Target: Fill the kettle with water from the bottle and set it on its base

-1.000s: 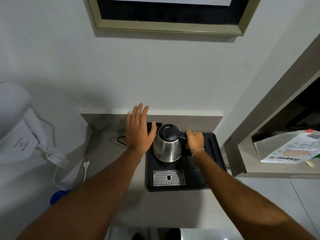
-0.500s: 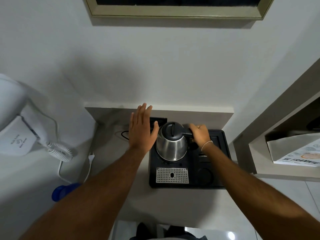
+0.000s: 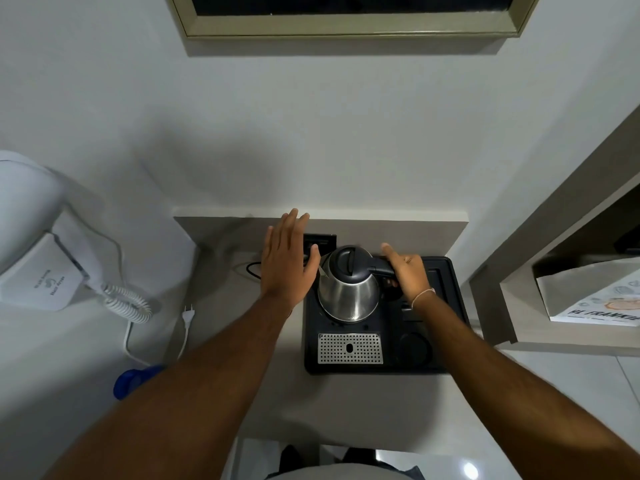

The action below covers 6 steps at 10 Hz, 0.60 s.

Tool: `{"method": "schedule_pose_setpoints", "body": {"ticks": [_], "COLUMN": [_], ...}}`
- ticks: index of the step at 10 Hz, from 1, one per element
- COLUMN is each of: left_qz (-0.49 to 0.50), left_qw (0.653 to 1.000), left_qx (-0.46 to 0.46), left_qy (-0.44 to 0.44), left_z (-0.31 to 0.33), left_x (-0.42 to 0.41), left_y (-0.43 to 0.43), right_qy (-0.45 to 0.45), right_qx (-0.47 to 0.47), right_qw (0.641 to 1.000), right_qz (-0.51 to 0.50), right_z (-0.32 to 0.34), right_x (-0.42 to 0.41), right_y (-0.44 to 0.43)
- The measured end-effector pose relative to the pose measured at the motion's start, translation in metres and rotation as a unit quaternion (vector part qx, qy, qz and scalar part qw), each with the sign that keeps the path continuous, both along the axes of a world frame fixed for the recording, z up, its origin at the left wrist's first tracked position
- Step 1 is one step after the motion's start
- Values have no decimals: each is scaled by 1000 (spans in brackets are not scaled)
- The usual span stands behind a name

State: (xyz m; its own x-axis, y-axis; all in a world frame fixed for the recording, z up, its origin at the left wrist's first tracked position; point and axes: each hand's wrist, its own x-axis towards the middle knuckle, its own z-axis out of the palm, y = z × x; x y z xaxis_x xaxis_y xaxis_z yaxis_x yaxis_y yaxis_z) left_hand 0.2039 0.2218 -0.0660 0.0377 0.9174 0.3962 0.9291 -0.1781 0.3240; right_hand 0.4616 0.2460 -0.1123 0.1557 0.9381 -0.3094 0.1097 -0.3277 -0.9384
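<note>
A steel kettle [image 3: 348,296] with a black lid and handle stands upright at the back of a black tray [image 3: 446,341]; whatever is under it is hidden. My left hand [image 3: 285,263] hovers flat with spread fingers just left of the kettle's spout, apart from it. My right hand [image 3: 407,271] lies against the handle with its fingers stretched out, not wrapped around it. A blue bottle top [image 3: 133,377] shows low at the left, mostly hidden by my left forearm.
A perforated metal grille [image 3: 349,348] sits in the tray's front. A black wall socket [image 3: 320,241] is behind the kettle. A white wall hair dryer [image 3: 41,271] with coiled cord and a loose plug [image 3: 188,315] hang left. A paper bag [image 3: 588,299] lies in the right niche.
My right hand's fingers have loosened from a closed grip on the kettle handle to stretched out. The kettle stays on the tray. My left hand holds its place.
</note>
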Motion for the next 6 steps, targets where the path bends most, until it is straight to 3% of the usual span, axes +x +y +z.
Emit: {"method": "schedule_pose_setpoints", "body": {"ticks": [3, 4, 5, 6], "left_qz": [-15, -10, -18, -12], "left_qw": [1000, 1000, 999, 998], "left_qx": [-15, -1, 34, 57], "left_qy": [6, 4, 15, 27], "left_z": [3, 12, 23, 43], "left_x": [-2, 0, -2, -2], "left_y": [-3, -1, 2, 10], "right_qy": [-64, -94, -205, -361], "right_qx": [-94, -59, 13, 85], "right_qw": [989, 991, 976, 924], "right_qz": [98, 69, 72, 96], "right_z": [26, 33, 38, 66], "right_x": [8, 5, 3, -6], "right_y": [-1, -4, -10, -9]}}
